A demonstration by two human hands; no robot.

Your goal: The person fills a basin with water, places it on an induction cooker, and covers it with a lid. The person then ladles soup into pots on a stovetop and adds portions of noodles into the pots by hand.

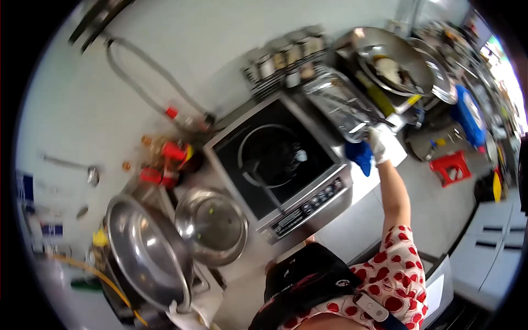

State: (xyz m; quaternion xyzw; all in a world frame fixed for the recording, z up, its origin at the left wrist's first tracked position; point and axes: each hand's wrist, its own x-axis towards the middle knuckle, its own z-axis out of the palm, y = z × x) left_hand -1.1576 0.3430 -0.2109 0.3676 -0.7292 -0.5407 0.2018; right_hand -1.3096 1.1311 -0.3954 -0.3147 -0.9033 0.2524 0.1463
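My right hand (379,144), in a white glove, is closed at the near end of a clear tray (336,104). A blue cloth (358,157) hangs from its fingers, which are partly blurred. The tray lies between the induction cooker (278,159) and a large wok (396,58). A dark utensil handle reaches over the tray close to the hand. On the cooker's black glass rests a ladle (264,184). My left hand does not show.
Left of the cooker stand a steel bowl (212,226) and a larger tilted basin (148,250). Red-capped bottles (170,157) stand near the wall. Seasoning jars (286,58) sit in a rack behind. A red stool (451,168) is on the right.
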